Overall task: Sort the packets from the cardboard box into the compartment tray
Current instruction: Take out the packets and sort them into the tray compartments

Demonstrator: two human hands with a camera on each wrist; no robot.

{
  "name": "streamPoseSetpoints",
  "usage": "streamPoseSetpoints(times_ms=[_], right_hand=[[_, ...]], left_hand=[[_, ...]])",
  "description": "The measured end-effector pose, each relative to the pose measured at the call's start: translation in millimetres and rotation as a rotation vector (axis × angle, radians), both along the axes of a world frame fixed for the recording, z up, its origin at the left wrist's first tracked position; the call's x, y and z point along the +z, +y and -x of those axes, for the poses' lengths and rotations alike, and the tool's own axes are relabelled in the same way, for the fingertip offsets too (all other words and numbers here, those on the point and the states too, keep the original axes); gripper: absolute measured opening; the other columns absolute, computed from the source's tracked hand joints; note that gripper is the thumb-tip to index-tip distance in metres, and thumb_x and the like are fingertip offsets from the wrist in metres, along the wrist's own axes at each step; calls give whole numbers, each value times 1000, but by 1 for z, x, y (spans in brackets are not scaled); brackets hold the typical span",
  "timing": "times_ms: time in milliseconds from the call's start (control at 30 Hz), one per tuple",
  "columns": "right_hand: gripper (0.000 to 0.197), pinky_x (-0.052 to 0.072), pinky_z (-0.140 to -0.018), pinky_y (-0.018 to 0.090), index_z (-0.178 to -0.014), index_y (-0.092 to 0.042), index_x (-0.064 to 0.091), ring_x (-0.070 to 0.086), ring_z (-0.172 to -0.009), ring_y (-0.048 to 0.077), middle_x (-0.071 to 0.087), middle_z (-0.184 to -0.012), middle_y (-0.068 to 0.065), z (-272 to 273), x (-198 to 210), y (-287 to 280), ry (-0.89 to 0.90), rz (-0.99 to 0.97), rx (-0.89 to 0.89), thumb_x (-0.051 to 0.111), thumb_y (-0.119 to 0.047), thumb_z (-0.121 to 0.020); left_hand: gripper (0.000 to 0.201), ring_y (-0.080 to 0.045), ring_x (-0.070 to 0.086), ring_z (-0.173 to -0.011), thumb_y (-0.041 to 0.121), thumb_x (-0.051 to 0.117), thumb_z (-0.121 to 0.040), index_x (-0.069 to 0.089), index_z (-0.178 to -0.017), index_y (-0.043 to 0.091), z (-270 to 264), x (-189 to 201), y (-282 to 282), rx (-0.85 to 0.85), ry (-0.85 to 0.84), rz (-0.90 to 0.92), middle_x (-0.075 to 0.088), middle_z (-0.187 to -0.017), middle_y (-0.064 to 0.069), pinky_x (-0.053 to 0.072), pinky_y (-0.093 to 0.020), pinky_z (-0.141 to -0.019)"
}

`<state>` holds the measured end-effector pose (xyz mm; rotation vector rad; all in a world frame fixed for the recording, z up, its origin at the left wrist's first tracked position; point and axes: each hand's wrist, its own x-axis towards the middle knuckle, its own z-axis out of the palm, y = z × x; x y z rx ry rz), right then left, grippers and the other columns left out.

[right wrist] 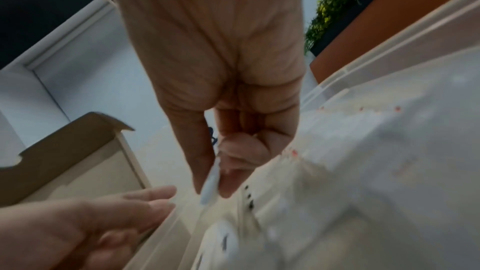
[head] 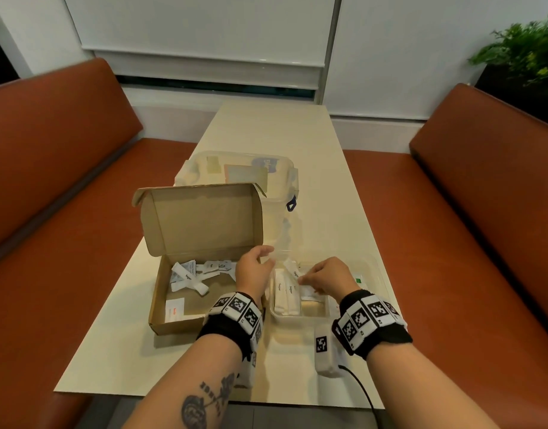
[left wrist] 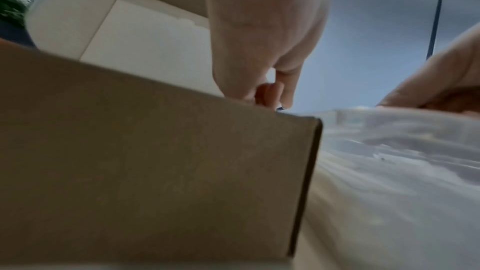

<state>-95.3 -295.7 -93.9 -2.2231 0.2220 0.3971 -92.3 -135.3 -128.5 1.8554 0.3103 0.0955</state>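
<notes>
The open cardboard box (head: 159, 308) sits at front left of the table, with several white packets (head: 189, 277) loose inside. To its right stands the clear compartment tray (head: 300, 317); white sugar sticks (head: 285, 297) fill its left compartment. My right hand (head: 308, 279) hovers over the tray's middle and pinches a thin white packet (right wrist: 209, 189) between thumb and forefinger. My left hand (head: 263, 257) is between box and tray with relaxed, straight fingers (right wrist: 145, 200) at the tray's left rim, holding nothing. The left wrist view shows mostly the box's outer wall (left wrist: 155, 161).
A clear lidded plastic container (head: 235, 171) stands behind the box's raised lid (head: 201, 218). A white tagged device (head: 324, 351) with a black cable lies near the front edge. Orange benches (head: 483, 212) flank the table; a plant (head: 526, 48) is at far right.
</notes>
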Motion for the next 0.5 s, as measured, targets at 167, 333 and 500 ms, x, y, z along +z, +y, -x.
streamPoseSetpoints(times_ms=[167,333,500], right_hand=[[17,54,-63,31,-66,-5,58,55,-50,19,63,-62,14,9,-10,19,11,6,7,72,0,-74],[23,51,-64,32,-63,-14,49,59,-64,22,62,-68,7,8,-13,28,-116,190,103,67,-3,-74],[28,39,-77,24,-110,-20,66,58,-98,21,58,-103,5,5,-17,30,-193,389,256,61,-13,-84]], left_hand=[[33,-18,54,-109,6,65,-85,63,-117,14,0,-4,1,-51,45,-169,61,-118,-3,43,-29,-95],[34,-18,56,-108,4,66,-84,62,-117,11,-1,-2,3,-74,41,-173,64,-114,-5,43,-27,-92],[34,-18,57,-106,4,65,-84,63,-117,11,0,-2,2,-68,45,-158,64,-113,-5,47,-34,-95]])
